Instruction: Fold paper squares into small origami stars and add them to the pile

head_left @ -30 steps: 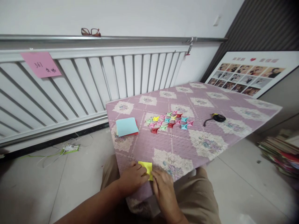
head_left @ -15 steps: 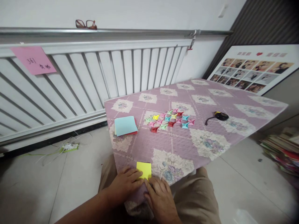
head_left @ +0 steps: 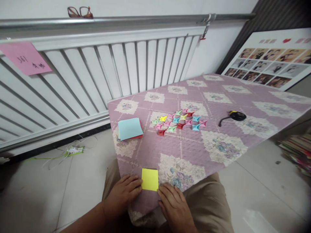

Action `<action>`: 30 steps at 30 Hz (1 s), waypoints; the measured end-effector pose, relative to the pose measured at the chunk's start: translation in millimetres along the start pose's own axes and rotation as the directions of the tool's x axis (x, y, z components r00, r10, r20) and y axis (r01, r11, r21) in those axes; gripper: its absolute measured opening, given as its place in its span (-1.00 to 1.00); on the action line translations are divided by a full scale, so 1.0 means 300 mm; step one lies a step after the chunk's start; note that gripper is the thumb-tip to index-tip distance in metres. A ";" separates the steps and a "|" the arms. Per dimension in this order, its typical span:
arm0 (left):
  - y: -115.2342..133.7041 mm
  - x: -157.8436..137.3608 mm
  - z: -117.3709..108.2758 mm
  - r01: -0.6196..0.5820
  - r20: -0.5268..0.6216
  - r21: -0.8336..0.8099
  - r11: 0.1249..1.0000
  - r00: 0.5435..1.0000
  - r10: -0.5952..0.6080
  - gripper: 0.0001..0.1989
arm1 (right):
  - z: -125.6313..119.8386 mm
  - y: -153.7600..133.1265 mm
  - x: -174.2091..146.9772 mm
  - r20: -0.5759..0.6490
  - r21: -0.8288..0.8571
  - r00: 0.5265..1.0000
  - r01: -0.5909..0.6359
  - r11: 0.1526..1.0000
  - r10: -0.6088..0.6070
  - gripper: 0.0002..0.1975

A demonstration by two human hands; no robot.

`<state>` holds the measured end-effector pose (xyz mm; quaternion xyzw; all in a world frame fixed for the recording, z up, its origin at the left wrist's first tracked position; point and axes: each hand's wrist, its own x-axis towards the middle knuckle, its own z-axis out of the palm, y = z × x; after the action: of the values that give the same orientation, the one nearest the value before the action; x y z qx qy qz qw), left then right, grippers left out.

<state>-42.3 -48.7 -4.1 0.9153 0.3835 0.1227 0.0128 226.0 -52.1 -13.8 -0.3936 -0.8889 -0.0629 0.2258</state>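
A square of yellow paper (head_left: 150, 180) lies flat on the cloth near the table's front edge. My left hand (head_left: 126, 191) rests flat beside it, fingers stretched out and the fingertips at its left edge. On the other side, my right hand (head_left: 173, 200) lies with extended fingers, their tips at the paper's lower right corner. Neither hand holds anything. Further back are several small folded paper shapes (head_left: 180, 126) in red, pink, green, blue and yellow, grouped in slanting rows. To their left is a stack of coloured paper sheets (head_left: 130, 128), light blue on top.
A patterned purple tablecloth (head_left: 150, 149) covers the table. On its right lies a black object with a short cord (head_left: 236, 116). A white radiator (head_left: 136, 64) stands behind, with glasses (head_left: 80, 12) on the pipe above. A photo board (head_left: 269, 61) leans at the right.
Both hands have drawn outward from over the yellow paper's lower part to its sides, uncovering the whole sheet. The head view has shifted slightly.
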 end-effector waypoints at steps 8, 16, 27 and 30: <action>0.010 0.006 -0.007 0.016 0.033 -0.019 1.000 0.999 -0.016 -0.79 | 0.019 -0.007 -0.020 -0.017 -0.011 1.000 -0.018 1.000 0.018 -0.70; 0.028 0.012 0.004 0.153 -0.075 -0.128 0.980 0.984 -0.164 -0.78 | 0.013 -0.003 -0.028 -0.049 0.130 0.989 -0.134 0.982 0.142 -0.82; 0.194 0.045 0.074 0.332 -0.351 -0.145 0.932 0.864 -0.362 -0.50 | 0.044 -0.070 0.025 -0.143 0.230 0.875 -0.425 0.875 0.463 -0.56; 0.179 0.059 0.098 0.477 -0.248 -0.310 0.822 0.795 -0.554 -0.40 | 0.040 -0.053 0.064 -0.110 0.227 0.846 -0.490 0.842 0.522 -0.52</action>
<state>14.0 -72.0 -22.7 0.7334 0.5993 0.3082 0.0888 198.9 -46.5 -14.6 -0.5845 -0.7327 0.0514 0.3447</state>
